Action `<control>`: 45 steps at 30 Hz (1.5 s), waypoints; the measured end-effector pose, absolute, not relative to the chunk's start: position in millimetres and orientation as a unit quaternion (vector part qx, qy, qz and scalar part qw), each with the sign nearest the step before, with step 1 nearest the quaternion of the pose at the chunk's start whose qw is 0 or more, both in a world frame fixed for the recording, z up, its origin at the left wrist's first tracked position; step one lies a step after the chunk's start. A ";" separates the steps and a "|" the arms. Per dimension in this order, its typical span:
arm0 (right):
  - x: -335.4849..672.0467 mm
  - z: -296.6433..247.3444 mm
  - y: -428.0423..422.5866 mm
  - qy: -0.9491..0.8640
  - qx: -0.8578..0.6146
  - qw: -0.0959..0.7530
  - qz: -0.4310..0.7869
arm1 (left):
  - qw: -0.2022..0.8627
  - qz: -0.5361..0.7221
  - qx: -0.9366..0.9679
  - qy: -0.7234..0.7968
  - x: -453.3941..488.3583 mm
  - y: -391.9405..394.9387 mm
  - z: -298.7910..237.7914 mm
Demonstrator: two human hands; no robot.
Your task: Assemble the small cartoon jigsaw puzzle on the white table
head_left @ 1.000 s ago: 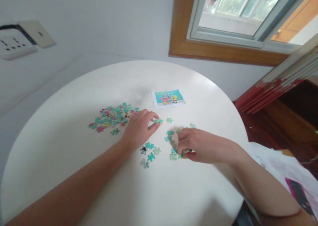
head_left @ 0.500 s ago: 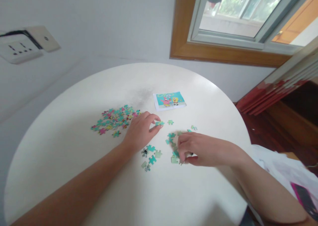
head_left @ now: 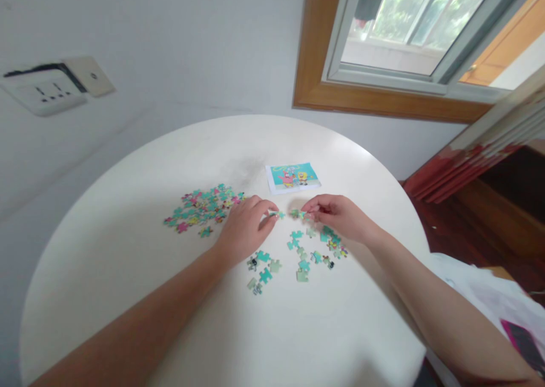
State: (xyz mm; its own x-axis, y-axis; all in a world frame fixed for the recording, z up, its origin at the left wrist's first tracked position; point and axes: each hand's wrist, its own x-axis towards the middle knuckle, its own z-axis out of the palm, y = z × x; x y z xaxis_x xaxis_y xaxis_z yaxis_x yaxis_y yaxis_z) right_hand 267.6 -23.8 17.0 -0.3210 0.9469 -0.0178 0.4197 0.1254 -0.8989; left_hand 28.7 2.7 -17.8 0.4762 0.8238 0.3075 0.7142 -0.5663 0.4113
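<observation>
My left hand [head_left: 247, 226] pinches a small green-teal puzzle piece [head_left: 281, 215] between thumb and forefinger. Just to its right, my right hand [head_left: 334, 214] is closed on another teal puzzle piece [head_left: 303, 214], partly covered by the fingertips. A loose greenish piece [head_left: 294, 213] lies between the two hands. Left of my left hand spreads a heap of mixed puzzle pieces [head_left: 204, 206] in teal, pink and yellow. Nearer to me are a small group of teal and pale green pieces [head_left: 264, 274] and a scattered group [head_left: 302, 265] below my right hand.
A printed cartoon picture [head_left: 293, 177] lies on the round white table [head_left: 128, 273] beyond my hands. The wall with a socket [head_left: 46, 92] and a wood-framed window [head_left: 323, 95] stands behind. White plastic [head_left: 468, 290] and a pink-edged phone [head_left: 523, 341] are at the right.
My right hand has moved away from me and left, from the scattered pieces to beside my left hand, and now grips a piece. My left hand keeps its pinch. The view has shifted slightly.
</observation>
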 end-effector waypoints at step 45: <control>305.0 22.9 -11.9 -0.727 -0.539 0.191 0.380 | 0.096 0.240 0.863 0.433 26.0 6.8 -19.8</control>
State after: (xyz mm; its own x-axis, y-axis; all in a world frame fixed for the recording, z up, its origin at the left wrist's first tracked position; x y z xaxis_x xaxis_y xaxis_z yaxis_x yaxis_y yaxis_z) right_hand 305.0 -11.9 22.9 -0.3453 0.9291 -0.1323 0.6389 0.1295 -0.7583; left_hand 26.0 6.8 -19.8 0.5087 0.7943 0.3321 0.7024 -0.6060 0.3734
